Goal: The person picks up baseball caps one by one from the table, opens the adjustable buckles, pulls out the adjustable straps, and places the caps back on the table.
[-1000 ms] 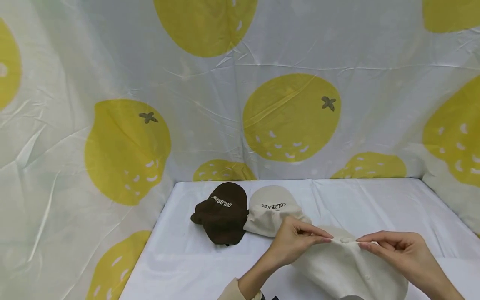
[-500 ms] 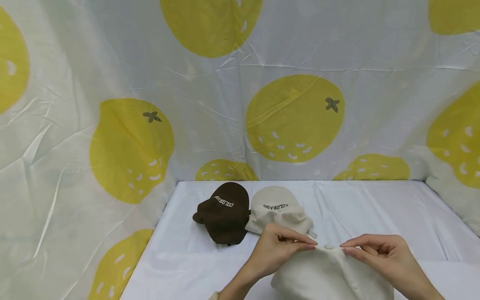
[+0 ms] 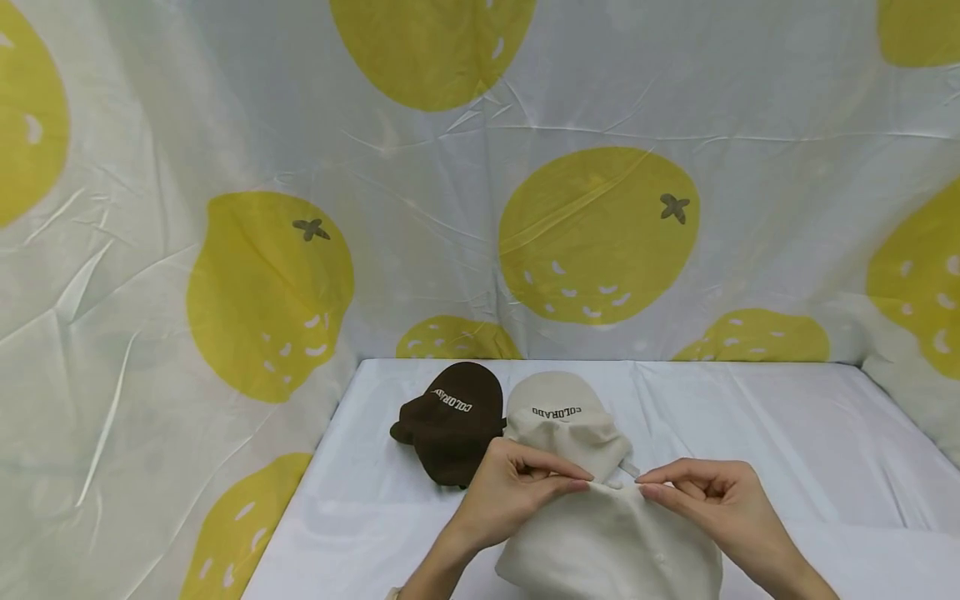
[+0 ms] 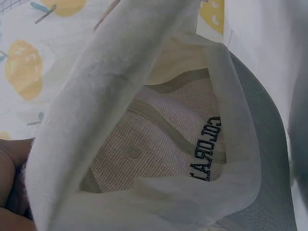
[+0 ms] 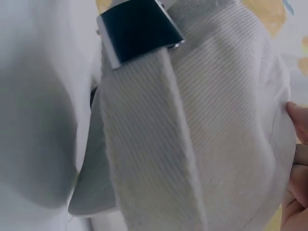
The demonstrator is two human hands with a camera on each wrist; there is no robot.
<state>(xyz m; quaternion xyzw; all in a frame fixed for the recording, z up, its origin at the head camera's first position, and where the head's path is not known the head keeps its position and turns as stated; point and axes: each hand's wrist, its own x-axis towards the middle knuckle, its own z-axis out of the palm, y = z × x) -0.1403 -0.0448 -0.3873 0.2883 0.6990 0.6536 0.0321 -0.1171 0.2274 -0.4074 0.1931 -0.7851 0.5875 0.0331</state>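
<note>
At the tabletop's near side (image 3: 810,554), your left hand (image 3: 504,500) and right hand (image 3: 723,504) are pinching the cream cap (image 3: 611,546) by its crown, and a slipping grip could be letting it drop against the beige cap (image 3: 573,437) behind.

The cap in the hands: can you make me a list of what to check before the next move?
1. Left hand pinching the held cap: ok.
2. Right hand pinching it too, on the other side of the top button: ok.
3. Held cap fully seen in the head view: not ok, its lower part is cut off.
4. Held cap apart from the beige cap: cannot tell, they overlap in the head view.
5. Brown cap resting on the table: ok.
6. Buckle fastened: cannot tell, its top is cut off.
</note>
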